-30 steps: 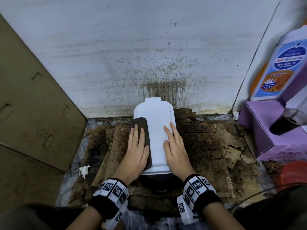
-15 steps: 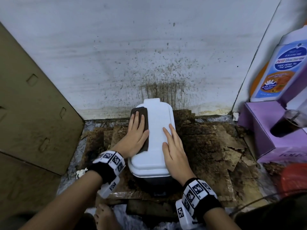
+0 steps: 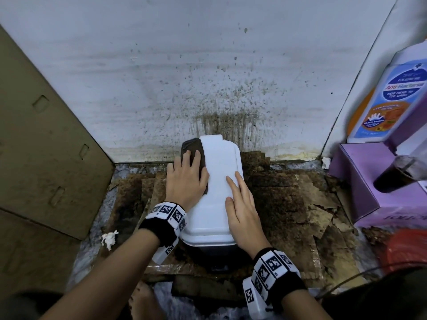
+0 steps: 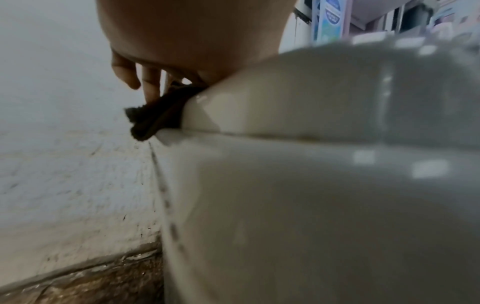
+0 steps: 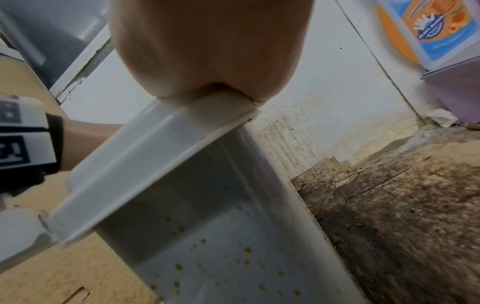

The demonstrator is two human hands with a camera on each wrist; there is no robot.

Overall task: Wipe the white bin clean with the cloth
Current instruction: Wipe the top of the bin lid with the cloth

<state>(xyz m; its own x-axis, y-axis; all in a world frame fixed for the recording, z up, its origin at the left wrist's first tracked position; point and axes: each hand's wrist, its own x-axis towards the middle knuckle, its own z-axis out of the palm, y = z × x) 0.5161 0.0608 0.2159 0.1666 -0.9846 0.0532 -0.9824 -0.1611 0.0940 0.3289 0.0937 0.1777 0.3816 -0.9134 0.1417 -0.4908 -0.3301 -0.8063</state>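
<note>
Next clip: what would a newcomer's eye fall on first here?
The white bin at centre, against a wall spattered brown just behind it. The left hand presses a dark cloth flat on the lid's left edge; the right hand lies flat on its right side. Stained, torn cardboard lines the floor.

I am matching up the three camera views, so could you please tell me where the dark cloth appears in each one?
Head: dark cloth at centre, under the left hand on the white bin's far left edge.
Left wrist: upper left of centre, draped over the lid edge.
Right wrist: not in view.
Shared landmark: the bin's white lid.
</note>
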